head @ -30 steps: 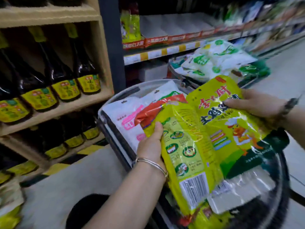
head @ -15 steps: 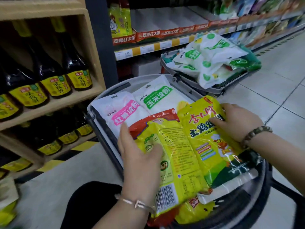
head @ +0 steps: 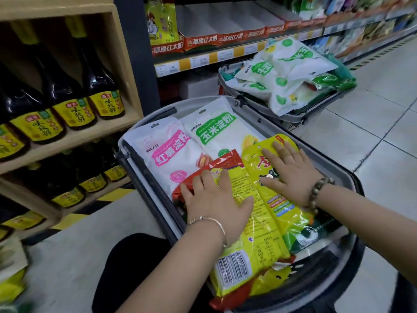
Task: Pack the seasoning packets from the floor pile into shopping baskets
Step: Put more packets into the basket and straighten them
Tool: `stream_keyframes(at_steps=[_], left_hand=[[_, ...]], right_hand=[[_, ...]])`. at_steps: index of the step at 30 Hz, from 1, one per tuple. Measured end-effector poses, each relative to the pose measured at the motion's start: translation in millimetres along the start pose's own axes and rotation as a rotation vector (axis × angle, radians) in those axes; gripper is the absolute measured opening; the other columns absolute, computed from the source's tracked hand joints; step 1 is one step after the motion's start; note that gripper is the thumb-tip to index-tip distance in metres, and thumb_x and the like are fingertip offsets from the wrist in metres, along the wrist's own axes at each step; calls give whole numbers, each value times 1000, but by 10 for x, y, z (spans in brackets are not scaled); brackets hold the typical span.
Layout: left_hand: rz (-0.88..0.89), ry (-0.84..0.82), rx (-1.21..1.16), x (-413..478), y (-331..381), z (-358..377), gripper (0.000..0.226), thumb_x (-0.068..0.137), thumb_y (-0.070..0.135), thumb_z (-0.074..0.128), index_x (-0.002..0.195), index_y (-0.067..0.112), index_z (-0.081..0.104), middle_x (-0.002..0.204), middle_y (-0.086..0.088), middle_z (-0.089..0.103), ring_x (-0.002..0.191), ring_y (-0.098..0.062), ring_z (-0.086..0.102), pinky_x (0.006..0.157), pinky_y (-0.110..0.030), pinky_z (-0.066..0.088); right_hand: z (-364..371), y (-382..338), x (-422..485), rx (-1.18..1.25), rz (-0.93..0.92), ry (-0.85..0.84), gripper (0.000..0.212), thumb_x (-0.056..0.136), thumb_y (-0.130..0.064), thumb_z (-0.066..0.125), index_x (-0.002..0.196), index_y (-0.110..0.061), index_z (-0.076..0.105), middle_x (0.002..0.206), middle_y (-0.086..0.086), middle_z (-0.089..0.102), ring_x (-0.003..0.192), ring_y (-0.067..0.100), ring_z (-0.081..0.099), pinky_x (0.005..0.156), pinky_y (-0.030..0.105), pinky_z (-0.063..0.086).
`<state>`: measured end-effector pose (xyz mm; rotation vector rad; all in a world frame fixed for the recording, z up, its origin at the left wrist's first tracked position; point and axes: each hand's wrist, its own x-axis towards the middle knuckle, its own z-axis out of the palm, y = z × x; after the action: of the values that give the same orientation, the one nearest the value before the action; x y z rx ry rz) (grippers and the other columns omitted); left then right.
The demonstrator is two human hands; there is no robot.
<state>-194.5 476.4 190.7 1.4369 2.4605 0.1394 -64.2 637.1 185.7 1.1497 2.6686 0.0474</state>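
Lying in the near basket (head: 155, 107), two yellow seasoning packets overlap side by side on top of the other goods. The left yellow packet (head: 243, 233) shows its printed back and a barcode at its near end; the right yellow packet (head: 282, 213) faces up with red lettering. The left hand (head: 216, 199) lies flat on the left yellow packet, fingers straight and spread wide, gripping nothing, with its fingertips reaching onto a red packet (head: 223, 161) that pokes out from beneath. The right hand (head: 291, 172) presses flat on the right yellow packet, its fingers also spread wide and holding nothing. A silver bangle (head: 214, 222) circles the left wrist and a bead bracelet (head: 320, 188) the right.

Farther back in the same basket, a white packet with a pink label (head: 167, 150) and a white packet with a green label (head: 216, 129) lie flat next to each other, partly covered by the red and yellow ones. More yellow and red packets show under the pile at the near end.

Just beyond stands a second basket (head: 293, 119) on the tiled floor (head: 372, 123), heaped with white and green packets (head: 288, 71). To the left, a wooden shelf (head: 121, 53) holds rows of dark bottles (head: 99, 86) with yellow labels. Behind the baskets runs a store shelf (head: 225, 55) with price tags, bearing a yellow bag (head: 161, 21) at its left end.
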Motion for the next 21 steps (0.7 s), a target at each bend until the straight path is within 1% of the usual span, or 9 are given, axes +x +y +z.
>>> stream_keyframes(at_steps=[2,3,5,6,7,11,15,19,21], left_hand=[[-6,19,15,-47,60,23,98,65,66,-7,149,18,9,153,-16,8,140,-32,7,112,-56,3],[13,29,16,-53,80,39,95,69,64,-7,149,15,10,155,-17,2,142,-32,0,113,-55,-1],[81,46,33,-45,106,44,80,84,59,3,149,12,11,156,-17,-8,143,-29,-14,113,-51,-8],[109,43,37,-37,113,37,73,91,56,10,149,12,10,156,-17,-10,143,-28,-18,113,-50,-10],[119,35,38,-25,115,45,70,93,54,13,149,13,8,156,-17,-10,143,-28,-18,113,-50,-12],[121,3,87,25,121,139,77,83,53,-5,150,15,-6,155,-19,-16,142,-31,-19,110,-54,-17],[124,-35,66,57,128,159,71,95,53,14,148,15,-14,153,-18,-23,141,-31,-25,109,-53,-21],[132,-27,40,51,116,161,71,95,53,16,149,16,-12,154,-17,-22,141,-30,-24,110,-51,-21],[136,-30,39,41,104,147,71,95,54,16,149,16,-10,154,-16,-21,142,-29,-23,111,-51,-20]], right_hand=[[13,-36,-39,-12,-4,-2,127,38,-84,-36,149,-33,-4,159,2,-8,145,23,-12,115,45,-6],[24,-48,-52,-15,-5,-4,126,39,-83,-37,149,-33,-5,158,1,-9,145,22,-13,115,45,-7],[39,-54,-58,-18,-2,1,122,41,-82,-37,149,-33,-7,158,1,-11,144,21,-15,115,44,-9],[40,-56,-57,-23,-1,5,121,43,-82,-37,149,-32,-8,158,0,-12,144,21,-15,114,44,-9],[42,-58,-55,-32,-3,9,119,44,-81,-37,149,-32,-9,158,1,-13,144,22,-15,114,44,-9],[61,-84,-48,-69,-12,18,115,48,-81,-36,149,-32,-9,157,1,-14,144,24,-15,114,45,-9],[47,-92,-40,-84,-23,13,106,56,-83,-24,148,-32,-11,156,3,-19,144,24,-17,113,45,-10],[37,-92,-40,-98,-38,24,109,53,-82,-31,147,-29,-15,149,2,-28,136,17,-27,113,44,-11],[28,-110,-43,-102,-29,10,103,59,-81,-20,147,-27,-16,152,4,-25,139,18,-25,114,44,-9]])
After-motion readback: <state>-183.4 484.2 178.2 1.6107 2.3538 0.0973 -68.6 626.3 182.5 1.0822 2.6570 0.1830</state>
